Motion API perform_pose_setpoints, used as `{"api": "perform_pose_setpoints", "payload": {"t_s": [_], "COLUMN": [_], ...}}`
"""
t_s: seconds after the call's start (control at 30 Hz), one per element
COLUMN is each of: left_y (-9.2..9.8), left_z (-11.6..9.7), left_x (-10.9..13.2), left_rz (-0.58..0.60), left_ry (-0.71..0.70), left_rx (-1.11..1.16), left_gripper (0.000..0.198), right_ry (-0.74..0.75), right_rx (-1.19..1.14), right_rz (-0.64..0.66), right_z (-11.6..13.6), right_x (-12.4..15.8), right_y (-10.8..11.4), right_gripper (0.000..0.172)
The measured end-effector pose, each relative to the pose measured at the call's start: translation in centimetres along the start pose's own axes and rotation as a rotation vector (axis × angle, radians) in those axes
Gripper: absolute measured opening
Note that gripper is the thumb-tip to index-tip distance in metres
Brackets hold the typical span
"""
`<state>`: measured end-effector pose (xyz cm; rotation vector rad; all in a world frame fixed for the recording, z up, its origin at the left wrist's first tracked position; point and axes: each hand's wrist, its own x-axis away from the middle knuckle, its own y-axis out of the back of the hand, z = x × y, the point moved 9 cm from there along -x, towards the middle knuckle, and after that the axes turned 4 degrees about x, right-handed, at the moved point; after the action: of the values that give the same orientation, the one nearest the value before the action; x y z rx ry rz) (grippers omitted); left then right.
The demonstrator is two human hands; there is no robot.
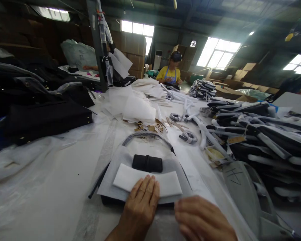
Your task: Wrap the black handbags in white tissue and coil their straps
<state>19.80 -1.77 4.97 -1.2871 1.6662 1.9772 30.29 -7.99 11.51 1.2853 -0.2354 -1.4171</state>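
A black handbag [112, 201] lies flat on the table in front of me, its wrapped handle [147, 134] arching away from me. Over the bag is a thin white sheet [106, 185]. A folded strip of white foam [169, 184] rests on that sheet, and just beyond the strip sits a small black pouch-like piece [140, 163]. My left hand [142, 201] presses flat on the foam strip with its fingers stretched out. My right hand [203, 219], somewhat blurred, hovers by the bag's near right corner, fingers loosely bent and nothing visible in them.
Finished black bags [47, 117] stand at the left. Stacked white sheets [140, 107], brown tags [150, 127] and coiled wrapped straps [188, 136] lie beyond the bag. Piled black bags [266, 134] and a grey template [243, 194] are at the right. A co-worker [170, 72] is at the far end.
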Motion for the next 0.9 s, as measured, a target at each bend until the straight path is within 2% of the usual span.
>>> {"api": "perform_pose_setpoints", "payload": {"t_s": [0.07,0.13,0.17,0.23,0.3,0.4,0.47,0.53,0.7,0.77,0.9], "left_y": [0.1,0.1,0.1,-0.2,-0.3,-0.3,-0.6,-1.0,-0.9,-0.8,-0.9], "left_z": [-0.1,-0.1,-0.1,-0.2,-0.3,-0.3,-0.4,-0.4,-0.5,-0.5,-0.6], "left_x": [0.0,0.0,0.0,-0.1,-0.1,-0.1,-0.1,-0.1,0.1,0.2,0.4], "left_rz": [-0.035,-0.048,-0.046,-0.030,-0.062,-0.129,-0.111,-0.069,-0.030,-0.018,0.023], "left_ry": [0.000,-0.008,-0.015,-0.026,-0.031,-0.023,-0.031,-0.049,-0.073,-0.073,-0.074], "left_rx": [-0.016,-0.028,-0.035,-0.049,-0.060,-0.067,-0.083,-0.102,-0.114,-0.112,-0.091], "left_gripper": [0.039,0.039,0.039,0.039,0.040,0.040,0.040,0.039,0.039,0.041,0.046], "right_ry": [-0.236,-0.436,-0.516,-0.677,-0.728,-0.781,-0.794,-0.807,-0.842,-0.818,-0.725], "right_rx": [0.065,0.083,0.111,0.194,0.229,0.280,0.298,0.293,0.229,0.206,0.133], "right_rz": [-0.055,0.000,0.065,0.282,0.392,0.497,0.548,0.592,0.673,0.634,0.472], "right_z": [-3.7,-8.3,-10.7,-15.6,-19.3,-23.1,-24.4,-25.0,-25.1,-24.5,-22.0], "right_x": [-3.0,-6.1,-7.4,-9.3,-11.0,-12.0,-12.1,-11.8,-11.0,-11.2,-11.7], "right_y": [2.2,2.2,1.4,-1.5,-4.2,-7.6,-9.0,-9.9,-10.6,-10.1,-8.1], "right_gripper": [0.014,0.022,0.023,0.023,0.022,0.043,0.045,0.036,0.025,0.023,0.014]}}
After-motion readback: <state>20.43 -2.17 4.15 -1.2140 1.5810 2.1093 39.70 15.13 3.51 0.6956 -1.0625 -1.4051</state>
